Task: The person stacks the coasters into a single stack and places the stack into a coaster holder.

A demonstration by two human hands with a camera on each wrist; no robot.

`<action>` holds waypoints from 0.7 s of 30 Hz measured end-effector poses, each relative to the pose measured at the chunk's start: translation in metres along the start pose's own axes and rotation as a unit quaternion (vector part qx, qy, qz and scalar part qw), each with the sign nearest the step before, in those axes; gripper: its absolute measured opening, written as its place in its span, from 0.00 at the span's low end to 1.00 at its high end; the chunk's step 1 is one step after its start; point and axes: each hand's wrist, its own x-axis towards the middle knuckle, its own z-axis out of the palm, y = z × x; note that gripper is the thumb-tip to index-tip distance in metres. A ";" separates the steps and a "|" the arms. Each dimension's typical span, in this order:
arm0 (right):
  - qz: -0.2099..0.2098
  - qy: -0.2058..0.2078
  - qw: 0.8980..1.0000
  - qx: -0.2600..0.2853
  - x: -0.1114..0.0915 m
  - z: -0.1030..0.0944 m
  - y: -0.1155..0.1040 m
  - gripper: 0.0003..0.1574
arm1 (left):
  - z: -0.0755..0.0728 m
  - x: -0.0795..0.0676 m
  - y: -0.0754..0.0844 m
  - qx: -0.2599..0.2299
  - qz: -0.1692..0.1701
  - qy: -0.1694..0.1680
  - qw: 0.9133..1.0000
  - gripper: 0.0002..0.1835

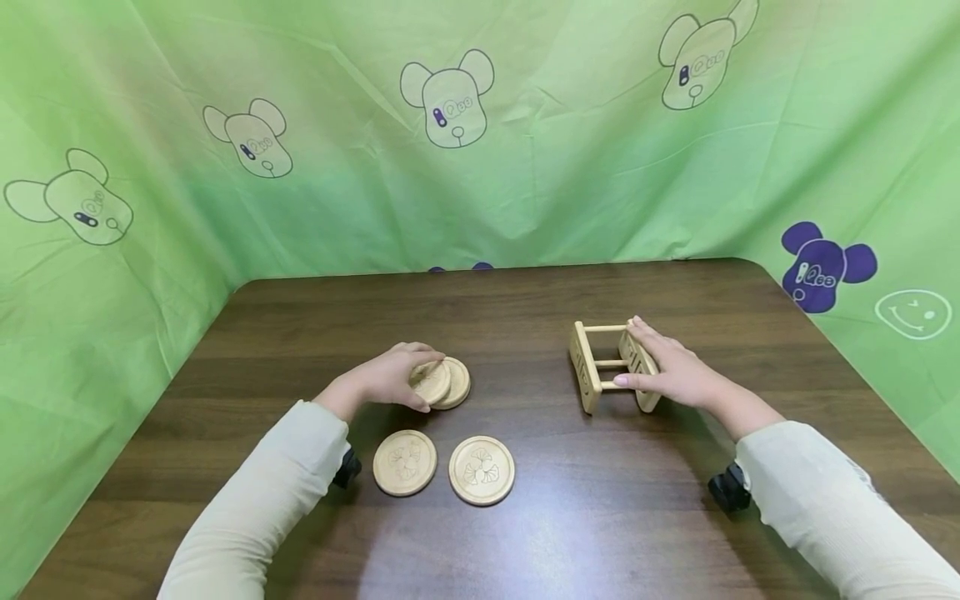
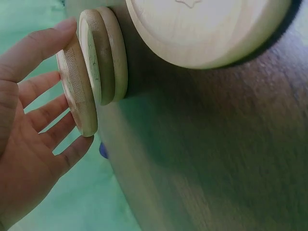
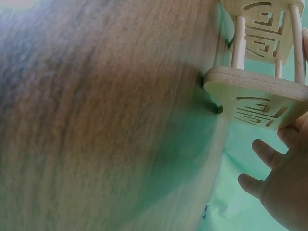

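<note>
"What does the left hand have?"

"A round wooden disc, gripped by its rim between thumb and fingertips, over a small pile of discs left of the table's middle. I can't tell whether the held one touches those below."

"And the others?"

"Two lie flat and just apart, farther from the far edge than the pile: a left-hand disc, and a right-hand disc carved with fan-shaped leaves (rather like ginkgo)."

"Where's the right hand?"

"On a wooden rack, well apart from the discs and towards the table's right edge. Thumb and forefinger pinch its right panel; in the right wrist view two other fingers stick out loosely, clear of the wood."

"What's the rack like?"

"Two panels with cut-out patterns, joined by rods. It stands on the tabletop, between the far corners if you look across. Behind the far edge hangs a green cloth printed with cartoon heads."
</note>
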 end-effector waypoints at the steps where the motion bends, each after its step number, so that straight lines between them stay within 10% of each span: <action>1: -0.001 0.000 1.000 0.001 0.000 0.000 0.000 0.54 | 0.000 0.001 0.000 0.001 0.001 -0.001 1.000 0.40; 21: -0.007 0.011 1.000 0.004 0.000 0.002 0.002 0.53 | 0.007 0.019 0.003 0.014 0.016 -0.010 1.000 0.40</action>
